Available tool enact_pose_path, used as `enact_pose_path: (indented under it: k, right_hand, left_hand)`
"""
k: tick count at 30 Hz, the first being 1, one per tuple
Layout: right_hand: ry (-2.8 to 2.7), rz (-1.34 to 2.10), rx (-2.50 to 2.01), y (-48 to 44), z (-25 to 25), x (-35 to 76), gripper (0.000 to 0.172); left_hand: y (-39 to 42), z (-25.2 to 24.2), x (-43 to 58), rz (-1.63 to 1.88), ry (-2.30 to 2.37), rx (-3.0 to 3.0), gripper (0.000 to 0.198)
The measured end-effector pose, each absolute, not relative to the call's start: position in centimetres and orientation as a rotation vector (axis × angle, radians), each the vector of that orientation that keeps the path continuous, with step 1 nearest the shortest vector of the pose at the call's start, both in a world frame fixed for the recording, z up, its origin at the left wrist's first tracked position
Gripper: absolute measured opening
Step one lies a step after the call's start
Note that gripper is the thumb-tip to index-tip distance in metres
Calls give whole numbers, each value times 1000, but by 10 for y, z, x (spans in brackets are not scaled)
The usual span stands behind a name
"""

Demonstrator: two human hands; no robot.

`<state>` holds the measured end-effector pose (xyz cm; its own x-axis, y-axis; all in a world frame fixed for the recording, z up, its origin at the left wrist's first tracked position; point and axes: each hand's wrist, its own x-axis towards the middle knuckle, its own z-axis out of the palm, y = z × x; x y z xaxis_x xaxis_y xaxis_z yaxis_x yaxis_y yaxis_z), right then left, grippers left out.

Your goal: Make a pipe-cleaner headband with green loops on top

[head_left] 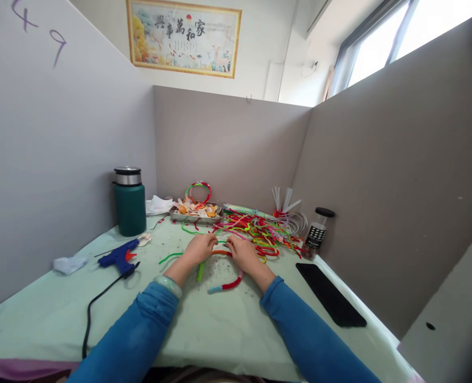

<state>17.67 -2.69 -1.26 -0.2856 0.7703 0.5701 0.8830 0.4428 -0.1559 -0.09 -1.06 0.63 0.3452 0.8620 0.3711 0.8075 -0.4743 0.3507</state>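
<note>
My left hand and my right hand are close together over the middle of the table, fingers pinched. A short stretch of green pipe cleaner shows between their fingertips. Just below the fingers curves a band wrapped in coloured pipe cleaners, with an orange part between the hands and a red and light-blue end by my right wrist. Its bright green end shows beside my left wrist. Another thin green pipe cleaner sticks out left of my left hand. My fingers hide part of the band.
Behind my hands lie a heap of pipe cleaners and a metal tray of cut-outs with a finished-looking ring. At left are a blue glue gun and green bottle; at right, a jar and black phone-like slab.
</note>
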Motion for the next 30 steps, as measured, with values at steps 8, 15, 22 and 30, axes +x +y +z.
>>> enact_pose_path:
  k: [8,15,22,30]
  right_hand:
    - [-1976,-195,-1434,-26,-8,177,21]
    - [-1929,-153,-1461,-22,-8,182,22]
    - [-1897,-27,-1409,-13,-12,189,24]
    - [-1966,-456,-1139,-41,12,180,29]
  left_hand:
    - [-12,8,1,761,1564,2482,28]
    - [-12,4,-3,678,1644,2533,24]
    - [-12,6,-2,730,1269,2528,26]
    - [-2,4,-5,808,1353,2221,26]
